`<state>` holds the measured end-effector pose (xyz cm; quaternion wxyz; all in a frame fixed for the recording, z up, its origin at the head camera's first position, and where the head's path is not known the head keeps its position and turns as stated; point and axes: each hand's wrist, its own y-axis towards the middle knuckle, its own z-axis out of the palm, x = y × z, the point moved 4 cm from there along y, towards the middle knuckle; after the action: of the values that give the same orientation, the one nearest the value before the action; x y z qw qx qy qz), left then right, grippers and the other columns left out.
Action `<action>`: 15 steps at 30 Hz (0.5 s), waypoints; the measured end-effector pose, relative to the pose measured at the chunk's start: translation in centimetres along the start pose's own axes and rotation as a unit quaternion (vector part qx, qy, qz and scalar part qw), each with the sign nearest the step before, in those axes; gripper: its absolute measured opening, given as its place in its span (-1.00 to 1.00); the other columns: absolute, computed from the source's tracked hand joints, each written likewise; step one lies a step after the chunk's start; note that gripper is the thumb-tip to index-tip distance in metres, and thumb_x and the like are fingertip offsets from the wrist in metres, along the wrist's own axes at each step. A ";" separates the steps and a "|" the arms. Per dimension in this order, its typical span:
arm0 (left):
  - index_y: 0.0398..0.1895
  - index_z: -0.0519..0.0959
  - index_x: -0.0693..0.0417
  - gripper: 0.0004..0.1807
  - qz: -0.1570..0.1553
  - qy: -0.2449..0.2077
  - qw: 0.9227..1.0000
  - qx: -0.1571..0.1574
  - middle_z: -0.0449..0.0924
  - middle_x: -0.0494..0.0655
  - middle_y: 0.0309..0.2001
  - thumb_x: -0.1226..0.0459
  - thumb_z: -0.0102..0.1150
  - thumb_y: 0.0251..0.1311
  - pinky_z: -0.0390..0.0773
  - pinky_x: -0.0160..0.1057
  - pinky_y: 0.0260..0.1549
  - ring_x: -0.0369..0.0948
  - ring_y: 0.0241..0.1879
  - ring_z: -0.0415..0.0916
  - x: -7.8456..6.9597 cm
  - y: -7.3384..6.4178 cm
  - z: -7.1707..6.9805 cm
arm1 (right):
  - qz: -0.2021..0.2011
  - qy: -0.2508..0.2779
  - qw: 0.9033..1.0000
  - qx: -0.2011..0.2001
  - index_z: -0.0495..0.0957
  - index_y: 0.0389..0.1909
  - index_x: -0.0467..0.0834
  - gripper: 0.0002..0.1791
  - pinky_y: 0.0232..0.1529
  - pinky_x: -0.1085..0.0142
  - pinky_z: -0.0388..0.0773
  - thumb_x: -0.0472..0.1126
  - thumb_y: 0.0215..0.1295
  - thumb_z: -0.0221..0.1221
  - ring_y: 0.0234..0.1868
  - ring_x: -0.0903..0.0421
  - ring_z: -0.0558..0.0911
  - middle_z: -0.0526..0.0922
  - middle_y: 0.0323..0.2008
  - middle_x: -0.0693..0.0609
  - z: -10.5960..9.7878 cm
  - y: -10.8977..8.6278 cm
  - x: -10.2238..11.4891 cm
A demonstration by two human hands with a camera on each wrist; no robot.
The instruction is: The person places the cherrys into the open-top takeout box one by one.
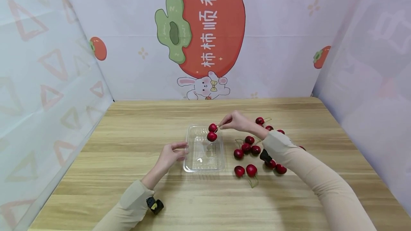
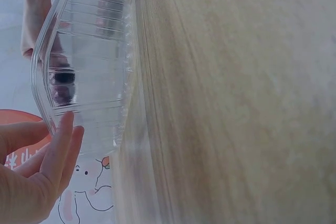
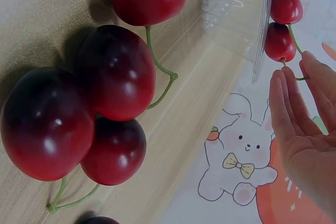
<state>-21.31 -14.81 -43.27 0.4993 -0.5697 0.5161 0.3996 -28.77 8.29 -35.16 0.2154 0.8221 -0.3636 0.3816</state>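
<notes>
My right hand [image 1: 237, 121] pinches the green stems of a joined pair of dark red cherries [image 1: 212, 136] between thumb and fingers. The pair hangs over the far right part of a clear plastic box [image 1: 186, 167]. In the right wrist view these cherries [image 3: 286, 3] show beside the box's rim, below the fingertips. At the box's left side is my left hand [image 1: 169, 155], its fingers loosely extended and touching the rim and outer wall. The left wrist view shows those fingers [image 2: 62, 148] against the clear wall.
Several loose cherries [image 1: 246, 148] with stems lie right of the box, some partly hidden under my right forearm. Another two cherries [image 1: 251, 170] lie nearer me. The wooden table [image 1: 128, 134] is bounded by a printed back cloth [image 1: 273, 45] and pale side cloths.
</notes>
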 end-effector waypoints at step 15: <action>-0.01 0.42 0.44 -0.60 -0.006 -0.006 1.000 0.007 0.47 0.32 -0.07 0.55 0.08 -0.02 0.63 -0.17 -0.29 -0.04 -0.25 0.55 0.0 0.0 0.1 | 0.002 -0.011 1.000 0.020 0.63 -0.37 -0.32 -0.87 -0.36 0.41 0.61 -0.36 0.04 0.21 -0.35 -0.05 0.63 0.67 -0.39 -0.12 1.1 1.8 -3.2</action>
<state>-21.32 -14.73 -43.33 0.5087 -0.5670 0.5124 0.3965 -31.09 7.79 -38.24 0.1940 0.8295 -0.3598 0.3806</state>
